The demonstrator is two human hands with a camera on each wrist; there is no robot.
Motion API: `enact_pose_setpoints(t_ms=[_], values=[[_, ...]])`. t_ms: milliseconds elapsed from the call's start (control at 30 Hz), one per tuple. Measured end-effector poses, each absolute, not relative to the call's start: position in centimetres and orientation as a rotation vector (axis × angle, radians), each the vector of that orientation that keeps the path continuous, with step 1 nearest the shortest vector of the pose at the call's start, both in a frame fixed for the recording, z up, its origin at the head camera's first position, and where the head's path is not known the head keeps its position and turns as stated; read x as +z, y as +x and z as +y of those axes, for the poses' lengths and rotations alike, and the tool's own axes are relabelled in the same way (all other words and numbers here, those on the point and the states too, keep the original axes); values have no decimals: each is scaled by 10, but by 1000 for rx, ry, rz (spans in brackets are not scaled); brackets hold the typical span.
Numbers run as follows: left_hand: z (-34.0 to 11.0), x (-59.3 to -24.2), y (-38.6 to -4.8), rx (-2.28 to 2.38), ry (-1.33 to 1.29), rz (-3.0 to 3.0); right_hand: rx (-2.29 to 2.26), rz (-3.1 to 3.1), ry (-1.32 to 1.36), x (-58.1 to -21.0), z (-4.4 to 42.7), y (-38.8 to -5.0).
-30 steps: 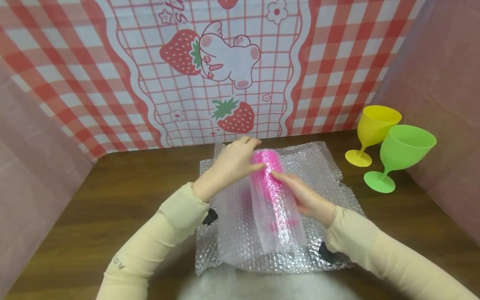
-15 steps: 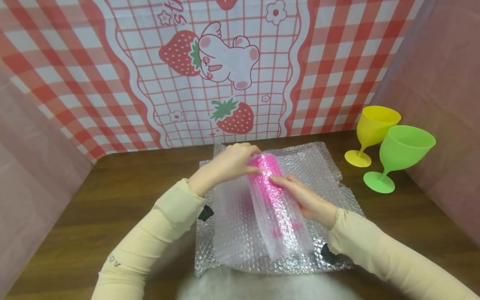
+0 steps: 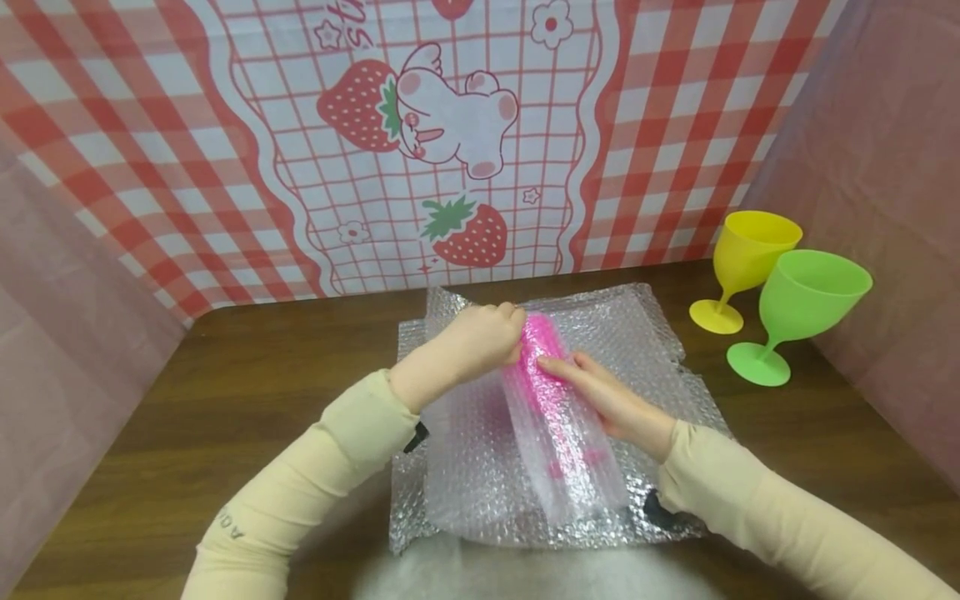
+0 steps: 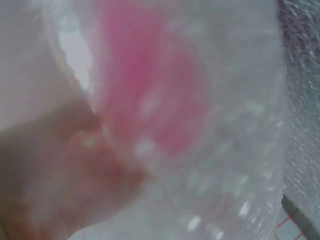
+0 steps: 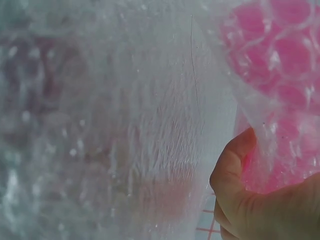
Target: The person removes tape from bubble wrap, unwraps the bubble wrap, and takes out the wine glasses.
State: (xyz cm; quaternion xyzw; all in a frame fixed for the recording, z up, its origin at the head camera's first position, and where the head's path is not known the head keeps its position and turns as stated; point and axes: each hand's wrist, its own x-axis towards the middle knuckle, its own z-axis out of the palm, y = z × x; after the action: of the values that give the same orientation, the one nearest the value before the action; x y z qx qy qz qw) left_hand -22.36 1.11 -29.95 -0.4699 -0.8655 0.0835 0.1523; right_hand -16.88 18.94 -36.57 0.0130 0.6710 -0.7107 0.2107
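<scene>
A pink goblet (image 3: 542, 337) lies rolled inside bubble wrap (image 3: 468, 467), its bowl end toward the backdrop. The foot shows faintly through the layers at the near end. At the bowl end my left hand (image 3: 480, 340) has curled fingers gripping the wrap's edge; its fingertips are hidden. My right hand (image 3: 611, 398) holds the roll from the right, thumb on top, other fingers mostly hidden beneath. In the right wrist view the pink bowl (image 5: 287, 55) shows through the bubbles. The left wrist view is blurred, with the pink bowl (image 4: 155, 80) behind film.
A yellow goblet (image 3: 750, 254) and a green goblet (image 3: 806, 296) stand upright at the table's right side. More wrap is spread flat under the roll on the brown wooden table (image 3: 247, 383). A checked strawberry cloth (image 3: 465, 108) hangs behind, with pink cloth on both sides.
My left fingers have curled in from a straighter pose and now grip the wrap at the bowl end. The roll has shifted slightly toward me. My right hand keeps its hold.
</scene>
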Motion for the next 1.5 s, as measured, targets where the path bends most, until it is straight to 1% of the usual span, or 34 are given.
enact_pose_setpoints(t_ms=[200,433,700,867,1233,1333,1500], values=[[17,-309,-219,545,-1306,-2366,-1967,1903,45,-368,187,-168],[18,-321,-219,585,-1286,-2257,-1969,1867,16,-372,188,-168],[11,-324,-226,236,-1314,-2378,-1918,1920,61,-376,187,-168],[8,-323,-226,5,-1274,-2474,-1940,1932,92,-374,189,-169],[-2,-324,-229,-891,-948,-2706,-2011,1849,0,-371,196,-169],[-4,-325,-228,-1026,-887,-2705,-2023,1845,-5,-371,197,-170],[-2,-328,-227,-1118,-826,-2730,-2061,1807,-17,-369,198,-171]])
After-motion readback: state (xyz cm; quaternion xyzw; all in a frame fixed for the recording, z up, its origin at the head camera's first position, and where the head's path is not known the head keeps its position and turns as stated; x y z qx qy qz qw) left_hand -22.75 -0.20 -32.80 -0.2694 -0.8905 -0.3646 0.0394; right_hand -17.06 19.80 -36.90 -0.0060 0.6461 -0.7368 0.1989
